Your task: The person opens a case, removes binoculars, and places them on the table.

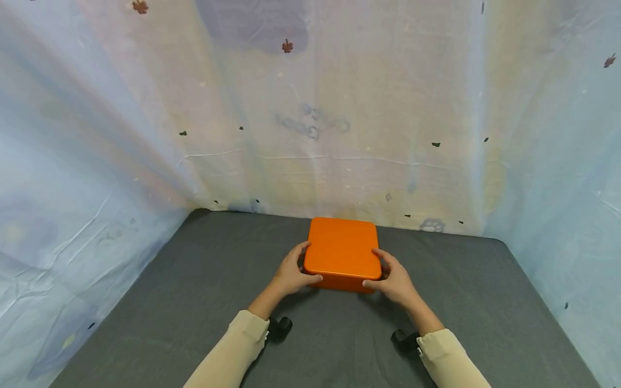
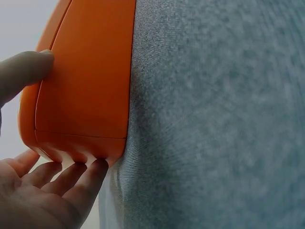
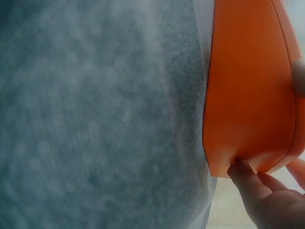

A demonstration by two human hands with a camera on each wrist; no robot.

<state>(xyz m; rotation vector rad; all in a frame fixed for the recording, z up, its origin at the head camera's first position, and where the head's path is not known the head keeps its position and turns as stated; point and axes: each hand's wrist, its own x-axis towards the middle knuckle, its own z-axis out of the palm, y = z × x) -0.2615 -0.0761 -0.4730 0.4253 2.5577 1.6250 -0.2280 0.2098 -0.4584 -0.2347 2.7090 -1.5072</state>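
Note:
An orange box with rounded corners stands at the far middle of the grey cloth-covered table. In the left wrist view, a thin seam runs along the side of the box near its top, and its base meets the cloth. My left hand holds the near left corner, thumb on the front face and fingers against the left side. At the near right corner my right hand grips likewise, its thumb on the front. Several fingertips of the right hand touch the side wall. Whatever the box contains is hidden.
Grey cloth covers the table around the box. A pale patterned curtain hangs behind the table and along both sides, close to the box's far edge. Black wrist mounts sit below both hands.

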